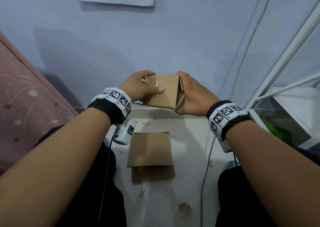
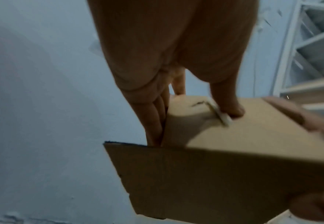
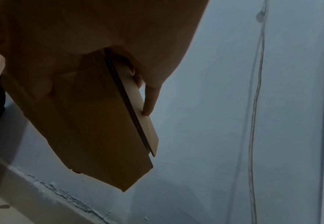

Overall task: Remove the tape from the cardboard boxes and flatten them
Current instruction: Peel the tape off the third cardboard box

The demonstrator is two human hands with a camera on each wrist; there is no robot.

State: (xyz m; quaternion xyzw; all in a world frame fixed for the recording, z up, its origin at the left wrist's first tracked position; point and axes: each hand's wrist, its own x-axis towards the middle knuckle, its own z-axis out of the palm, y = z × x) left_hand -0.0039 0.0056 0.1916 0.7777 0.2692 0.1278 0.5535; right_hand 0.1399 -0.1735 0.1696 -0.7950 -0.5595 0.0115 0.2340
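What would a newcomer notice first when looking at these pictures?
First, the small cardboard box held up in front of the blue wall, the left hand on one end, its thumb by a curled strip of tape, and the right hand on the other. Below it, flattened cardboard lies on the white floor between the person's knees.

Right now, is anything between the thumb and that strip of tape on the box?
No. The left hand holds the cardboard box, its thumb right beside the rolled-up tape, nothing between. The right hand holds the other end.
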